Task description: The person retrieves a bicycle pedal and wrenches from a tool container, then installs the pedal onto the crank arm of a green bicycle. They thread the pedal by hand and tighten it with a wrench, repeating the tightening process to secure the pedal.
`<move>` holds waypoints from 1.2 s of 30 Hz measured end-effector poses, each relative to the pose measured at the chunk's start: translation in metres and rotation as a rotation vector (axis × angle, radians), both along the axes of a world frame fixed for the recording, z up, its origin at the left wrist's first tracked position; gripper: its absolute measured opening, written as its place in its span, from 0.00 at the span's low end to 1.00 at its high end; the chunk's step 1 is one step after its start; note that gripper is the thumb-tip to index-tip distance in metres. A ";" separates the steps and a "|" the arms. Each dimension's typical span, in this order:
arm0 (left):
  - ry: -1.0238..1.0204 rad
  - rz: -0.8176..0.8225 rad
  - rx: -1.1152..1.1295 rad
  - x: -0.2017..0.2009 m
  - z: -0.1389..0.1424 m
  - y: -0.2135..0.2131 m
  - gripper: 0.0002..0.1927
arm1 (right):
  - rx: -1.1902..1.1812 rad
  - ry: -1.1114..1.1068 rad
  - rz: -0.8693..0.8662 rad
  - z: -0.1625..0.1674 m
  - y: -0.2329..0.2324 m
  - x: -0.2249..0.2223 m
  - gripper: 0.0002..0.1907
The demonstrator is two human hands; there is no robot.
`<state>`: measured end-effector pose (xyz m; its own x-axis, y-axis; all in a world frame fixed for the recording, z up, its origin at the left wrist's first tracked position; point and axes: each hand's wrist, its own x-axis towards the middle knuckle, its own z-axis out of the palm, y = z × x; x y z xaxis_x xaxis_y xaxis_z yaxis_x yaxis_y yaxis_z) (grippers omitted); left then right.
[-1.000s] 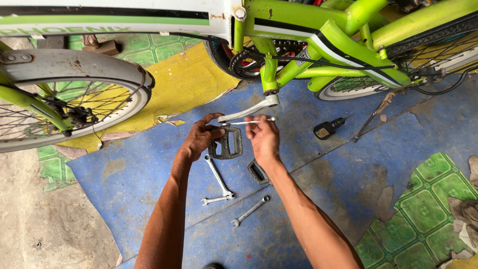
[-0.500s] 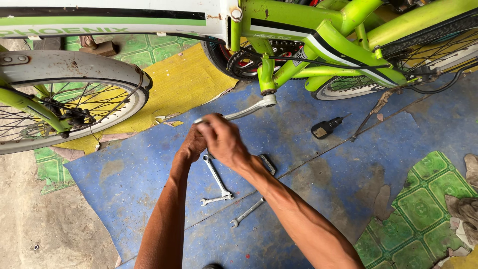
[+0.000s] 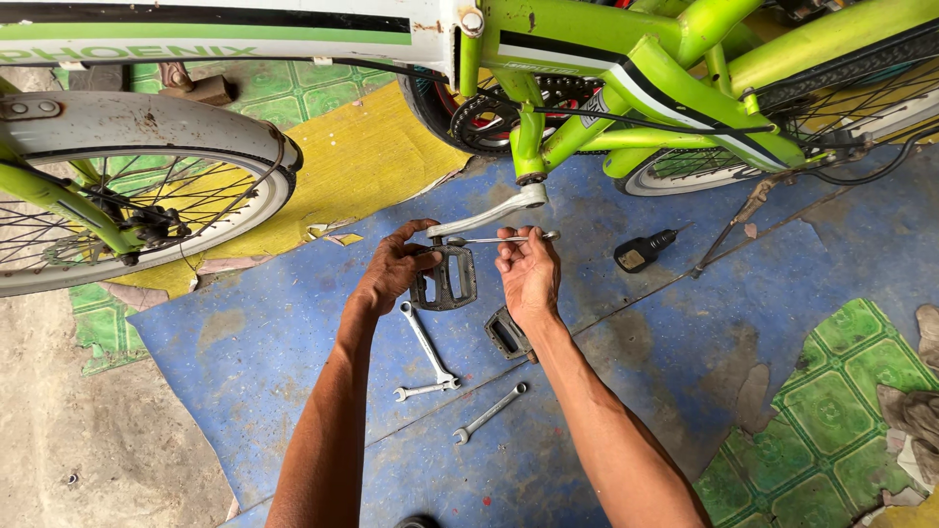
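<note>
The pedal (image 3: 445, 279) was a black, flat platform type with rectangular openings through its body, and it sat at the end of the silver crank arm (image 3: 489, 212) of the green bicycle (image 3: 626, 73). Your left hand (image 3: 391, 274) was closed around the pedal's left side, with the fingers curled onto its edge. Your right hand (image 3: 528, 274) held a slim silver wrench (image 3: 504, 238) pinched between its fingertips; the wrench lay level just below the crank arm, with its left end at the pedal's axle. The pedal therefore lay between your two hands, touching the left one and just beside the right. A second black pedal (image 3: 507, 334) rested on the blue mat (image 3: 245, 352) under your right wrist. Two more wrenches (image 3: 427, 350) and (image 3: 489, 413) lay on the mat between your forearms.
</note>
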<state>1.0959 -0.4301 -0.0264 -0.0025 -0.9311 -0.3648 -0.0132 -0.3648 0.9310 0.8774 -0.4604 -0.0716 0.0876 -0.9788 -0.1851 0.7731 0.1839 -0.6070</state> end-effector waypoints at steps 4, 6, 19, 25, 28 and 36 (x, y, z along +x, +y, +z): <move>-0.006 0.001 -0.007 -0.001 0.003 0.001 0.28 | 0.077 -0.087 0.054 -0.002 0.000 0.008 0.11; -0.010 0.005 0.005 -0.001 0.005 0.001 0.28 | 0.060 -0.066 0.071 0.003 0.000 0.011 0.11; -0.093 -0.075 -0.075 0.016 -0.040 -0.004 0.22 | -1.025 1.240 0.149 0.066 0.035 0.110 0.12; 0.110 -0.013 -0.029 0.007 -0.018 -0.002 0.28 | -0.523 0.782 -0.044 0.059 0.016 0.053 0.11; 0.081 -0.007 -0.029 0.003 -0.003 0.000 0.28 | -0.344 0.390 -0.076 0.047 0.004 0.012 0.09; 0.065 0.029 0.006 0.000 -0.006 -0.001 0.28 | 0.022 -0.060 0.036 0.004 0.001 0.000 0.09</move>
